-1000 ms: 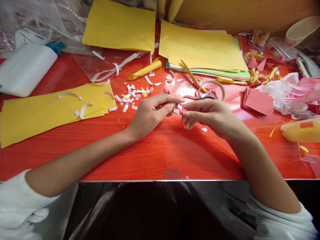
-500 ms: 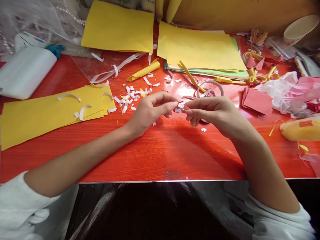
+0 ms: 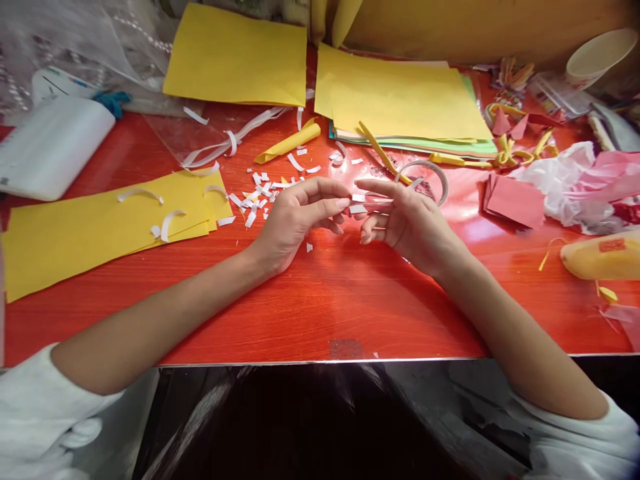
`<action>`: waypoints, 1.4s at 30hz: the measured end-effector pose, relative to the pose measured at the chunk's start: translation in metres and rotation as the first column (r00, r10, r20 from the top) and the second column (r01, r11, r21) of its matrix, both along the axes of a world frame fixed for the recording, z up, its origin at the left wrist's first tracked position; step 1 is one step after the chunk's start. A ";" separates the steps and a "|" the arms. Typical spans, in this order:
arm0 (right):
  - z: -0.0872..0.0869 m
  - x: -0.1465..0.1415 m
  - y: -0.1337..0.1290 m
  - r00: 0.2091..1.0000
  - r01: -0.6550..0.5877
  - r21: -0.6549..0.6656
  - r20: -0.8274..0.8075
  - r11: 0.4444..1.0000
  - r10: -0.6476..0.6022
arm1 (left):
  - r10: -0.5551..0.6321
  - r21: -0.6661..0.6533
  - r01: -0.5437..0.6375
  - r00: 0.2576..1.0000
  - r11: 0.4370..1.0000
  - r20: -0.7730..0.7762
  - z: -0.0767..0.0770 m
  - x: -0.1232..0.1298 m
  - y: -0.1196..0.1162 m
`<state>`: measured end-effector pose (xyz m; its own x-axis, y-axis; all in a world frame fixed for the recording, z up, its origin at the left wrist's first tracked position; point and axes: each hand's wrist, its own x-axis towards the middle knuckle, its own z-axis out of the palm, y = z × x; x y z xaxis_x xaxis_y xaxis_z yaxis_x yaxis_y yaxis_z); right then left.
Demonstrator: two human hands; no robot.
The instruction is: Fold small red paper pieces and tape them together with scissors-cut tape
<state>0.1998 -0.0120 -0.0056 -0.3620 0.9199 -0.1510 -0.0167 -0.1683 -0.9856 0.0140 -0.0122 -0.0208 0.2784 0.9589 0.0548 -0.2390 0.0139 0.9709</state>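
Observation:
My left hand (image 3: 295, 223) pinches the left end of a small folded pink paper piece (image 3: 371, 204) above the red table. White bits of tape or paper (image 3: 358, 209) show on that piece. My right hand (image 3: 413, 223) is at its other end, the piece reaching in between thumb and fingers, with the index finger stretched out above it. Behind my right hand lies a roll of tape (image 3: 440, 180), partly hidden. Small white scraps (image 3: 260, 193) lie scattered beyond my left hand.
Yellow sheets (image 3: 100, 227) lie at left, more yellow sheets (image 3: 400, 93) at the back. A white box-like object (image 3: 55, 147) stands far left. Pink paper squares (image 3: 515, 202), crumpled plastic (image 3: 565, 183) and a yellow bottle-like object (image 3: 600, 257) are at right.
My right hand has turned and its fingers have spread, the index finger now extended over the pink piece. More of the piece shows between my hands. My left hand has barely moved.

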 end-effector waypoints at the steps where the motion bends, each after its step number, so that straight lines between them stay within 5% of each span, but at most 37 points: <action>1: -0.002 -0.002 0.000 0.999 -0.021 -0.019 -0.038 1.000 0.021 | 0.004 -0.015 -0.004 1.000 1.000 0.009 0.000 0.000 0.000; 6: 0.001 -0.003 -0.004 0.996 -0.061 0.013 -0.057 0.998 0.061 | 0.044 -0.026 -0.045 0.999 0.999 -0.012 -0.002 -0.002 0.002; 10: 0.004 -0.002 -0.006 0.999 0.049 0.049 0.014 0.998 -0.049 | 0.050 0.156 -0.021 0.981 0.988 -0.186 -0.001 0.002 -0.005; 16: 0.004 0.000 -0.003 0.996 0.093 0.029 0.008 0.995 -0.094 | 0.281 0.582 0.050 0.841 0.811 -0.463 0.003 0.004 -0.021; 21: 0.001 0.002 -0.001 0.985 0.146 0.060 0.080 0.988 -0.150 | 0.281 0.652 0.161 0.808 0.741 -0.519 0.002 0.003 -0.019; 30: 0.011 -0.002 -0.007 0.976 0.061 0.144 0.198 0.988 -0.089 | 0.145 0.331 -0.041 0.944 0.943 -0.295 -0.002 0.002 -0.010; 35: 0.009 -0.003 -0.007 0.991 0.039 0.133 0.124 0.990 -0.055 | 0.062 0.274 0.002 0.973 0.962 -0.222 -0.003 0.004 -0.009; 42: 0.008 -0.005 -0.010 0.993 0.014 0.060 0.114 0.998 -0.021 | 0.115 0.313 -0.005 0.936 0.950 -0.332 -0.002 0.002 -0.013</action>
